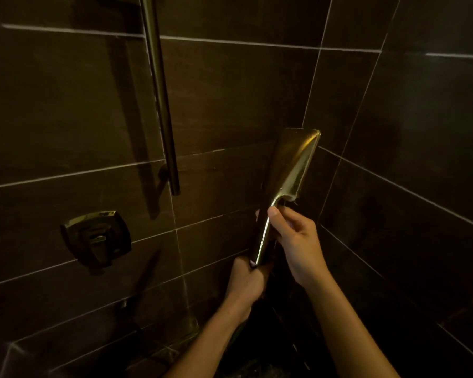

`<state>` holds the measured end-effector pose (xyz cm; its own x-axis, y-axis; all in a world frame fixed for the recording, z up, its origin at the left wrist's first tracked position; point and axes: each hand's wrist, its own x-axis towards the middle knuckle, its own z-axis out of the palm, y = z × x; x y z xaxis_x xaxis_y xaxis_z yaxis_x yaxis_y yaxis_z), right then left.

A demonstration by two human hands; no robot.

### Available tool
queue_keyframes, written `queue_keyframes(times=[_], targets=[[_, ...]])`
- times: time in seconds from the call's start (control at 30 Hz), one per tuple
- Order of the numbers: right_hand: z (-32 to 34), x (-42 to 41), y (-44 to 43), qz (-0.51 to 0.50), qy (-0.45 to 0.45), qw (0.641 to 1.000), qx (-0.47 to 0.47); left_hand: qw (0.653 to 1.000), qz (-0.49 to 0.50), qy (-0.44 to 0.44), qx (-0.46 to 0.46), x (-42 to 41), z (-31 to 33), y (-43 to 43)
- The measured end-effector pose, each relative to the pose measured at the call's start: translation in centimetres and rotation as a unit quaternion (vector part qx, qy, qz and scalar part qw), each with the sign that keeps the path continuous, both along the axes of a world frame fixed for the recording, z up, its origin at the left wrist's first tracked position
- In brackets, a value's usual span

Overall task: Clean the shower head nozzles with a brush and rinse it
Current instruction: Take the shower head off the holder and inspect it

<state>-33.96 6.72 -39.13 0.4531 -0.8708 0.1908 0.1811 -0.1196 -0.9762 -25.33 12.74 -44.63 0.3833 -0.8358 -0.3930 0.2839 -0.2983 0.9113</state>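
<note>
Gripping the glossy brass handheld shower head (290, 170): left hand (246, 285) clenched at handle base, right hand (298, 241) pinching its flat rectangular neck

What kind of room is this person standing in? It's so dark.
Most likely a tiled shower stall in a bathroom. Dark wall tiles meet in a corner, a metal rail runs up the wall above a tap handle, and both hands hold a handheld shower head.

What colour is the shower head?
Shiny gold, brass-like shower head, seen in the head view.
</note>
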Motion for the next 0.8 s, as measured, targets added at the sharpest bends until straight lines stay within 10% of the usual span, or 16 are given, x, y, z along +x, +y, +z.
queue_keyframes(times=[0.27,0.53,0.8], targets=[[0.4,0.4,-0.2,0.058,-0.047,0.994,0.081,0.999,-0.028,0.02,-0.025,-0.4,0.4,0.2],[1.5,0.8,-0.2,-0.141,0.246,0.936,-0.21,0.999,0.005,-0.049,-0.019,0.1,0.3,-0.5],[2.1,-0.5,-1.0,0.088,0.231,0.965,-0.091,1.0,0.009,-0.019,-0.011,-0.1,-1.1,-0.1]])
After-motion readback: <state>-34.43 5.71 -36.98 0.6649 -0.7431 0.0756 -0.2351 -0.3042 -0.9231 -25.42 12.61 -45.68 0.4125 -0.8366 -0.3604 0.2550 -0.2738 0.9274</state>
